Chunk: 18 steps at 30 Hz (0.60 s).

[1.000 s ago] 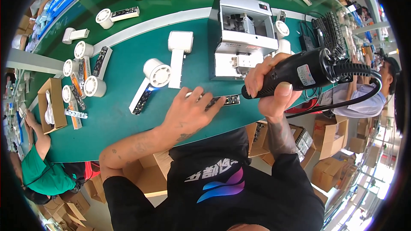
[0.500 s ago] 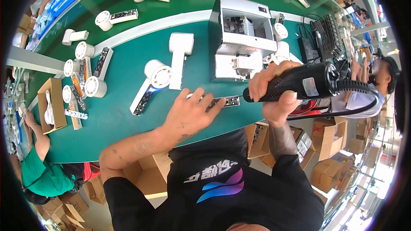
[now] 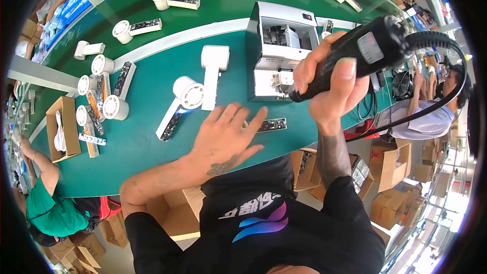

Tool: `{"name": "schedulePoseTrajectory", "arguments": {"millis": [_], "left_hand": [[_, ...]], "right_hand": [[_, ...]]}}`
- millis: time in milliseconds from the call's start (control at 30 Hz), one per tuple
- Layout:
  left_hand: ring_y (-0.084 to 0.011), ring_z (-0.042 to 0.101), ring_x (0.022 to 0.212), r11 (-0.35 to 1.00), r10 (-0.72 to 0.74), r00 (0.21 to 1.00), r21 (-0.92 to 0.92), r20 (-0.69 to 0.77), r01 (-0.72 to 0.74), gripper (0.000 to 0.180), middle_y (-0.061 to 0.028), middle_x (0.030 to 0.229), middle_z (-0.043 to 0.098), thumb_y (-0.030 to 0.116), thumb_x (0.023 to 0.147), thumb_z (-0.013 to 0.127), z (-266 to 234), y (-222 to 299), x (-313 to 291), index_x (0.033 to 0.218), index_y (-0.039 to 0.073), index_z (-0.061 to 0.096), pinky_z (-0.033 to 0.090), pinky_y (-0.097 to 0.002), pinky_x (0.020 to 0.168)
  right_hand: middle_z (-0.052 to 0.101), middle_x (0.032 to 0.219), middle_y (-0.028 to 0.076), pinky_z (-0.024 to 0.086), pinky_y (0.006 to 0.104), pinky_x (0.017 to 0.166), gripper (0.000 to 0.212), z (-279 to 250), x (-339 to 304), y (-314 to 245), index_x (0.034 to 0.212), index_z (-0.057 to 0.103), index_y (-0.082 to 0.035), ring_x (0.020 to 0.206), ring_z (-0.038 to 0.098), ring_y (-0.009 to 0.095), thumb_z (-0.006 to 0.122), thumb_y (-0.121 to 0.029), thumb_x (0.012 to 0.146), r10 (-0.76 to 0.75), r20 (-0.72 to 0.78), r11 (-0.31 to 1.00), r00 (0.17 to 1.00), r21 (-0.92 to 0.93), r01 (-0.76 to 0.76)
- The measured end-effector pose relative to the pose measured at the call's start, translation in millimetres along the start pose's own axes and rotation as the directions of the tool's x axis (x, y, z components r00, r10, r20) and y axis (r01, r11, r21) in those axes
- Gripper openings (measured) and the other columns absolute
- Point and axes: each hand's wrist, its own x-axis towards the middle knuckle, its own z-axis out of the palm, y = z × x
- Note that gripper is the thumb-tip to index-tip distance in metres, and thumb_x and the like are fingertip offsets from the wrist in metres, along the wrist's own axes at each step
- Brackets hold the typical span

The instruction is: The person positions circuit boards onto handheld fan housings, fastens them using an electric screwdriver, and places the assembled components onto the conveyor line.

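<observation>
My right hand (image 3: pixel 332 78) is wrapped around a black corded electric screwdriver (image 3: pixel 350 58). Its tip end is at the front of a silver screw feeder (image 3: pixel 286 38), close to the small metal outlet there. My left hand (image 3: pixel 223 132) is open, palm down with thumb and fingers apart, over a handheld fan's handle (image 3: pixel 273 125) whose circuit board shows beyond the fingers. The hand hides the rest of that piece, and I cannot tell how firmly it touches it. Just past my left hand lie a white handheld fan (image 3: pixel 188 93) with an exposed board and another white fan (image 3: pixel 215 60).
Several white fans and orange-sided handles lie at the left beside a cardboard box (image 3: pixel 62 129). More fans rest on the green conveyor belt (image 3: pixel 213 2) behind. The screwdriver's cord (image 3: pixel 441 102) loops down at the right. A co-worker in green (image 3: pixel 56 203) is at the left, another person (image 3: pixel 426 106) at the right.
My right hand has lifted the screwdriver up and away from the handle's board to the screw feeder. My left hand's fingers have spread, with the thumb now apart.
</observation>
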Motion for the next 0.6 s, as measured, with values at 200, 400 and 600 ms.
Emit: {"name": "schedulePoseTrajectory", "arguments": {"millis": [200, 400, 600], "left_hand": [[-0.0213, 0.059, 0.095, 0.99, -0.105, 0.983, 0.107, 0.153, 0.089, 0.07, -0.0058, 0.096, 0.061, 0.041, 0.078, 0.079, -33, -3, -9, 0.133, 0.003, 0.058, 0.047, -0.0338, 0.077], [-0.0181, 0.062, 0.086, 0.994, -0.091, 0.973, 0.075, 0.214, 0.076, 0.063, -0.0039, 0.086, 0.061, 0.038, 0.077, 0.081, -32, -14, -10, 0.121, -0.001, 0.061, 0.047, -0.0314, 0.069], [-0.0186, 0.063, 0.086, 0.994, -0.084, 0.966, 0.083, 0.243, 0.066, 0.063, -0.0042, 0.086, 0.062, 0.038, 0.077, 0.081, -36, -13, -9, 0.121, -0.001, 0.062, 0.048, -0.0318, 0.069]], "right_hand": [[0.048, 0.062, 0.007, 0.041, 0.0332, 0.042, 0.08, 21, -34, -16, 0.127, 0.042, -0.002, 0.044, 0.047, 0.017, 0.069, -0.065, 0.085, 0.202, -0.044, 0.956, 0.978, 0.227, -0.187], [0.052, 0.063, 0.009, 0.043, 0.0319, 0.043, 0.075, 41, -36, -6, 0.121, 0.042, 0.003, 0.046, 0.049, 0.016, 0.068, -0.059, 0.089, 0.189, 0.033, 0.952, 0.981, 0.237, -0.192], [0.052, 0.062, 0.01, 0.043, 0.0307, 0.044, 0.071, 42, -41, 6, 0.119, 0.042, 0.005, 0.046, 0.05, 0.016, 0.067, -0.055, 0.09, 0.173, 0.049, 0.956, 0.984, 0.233, -0.179]]}}
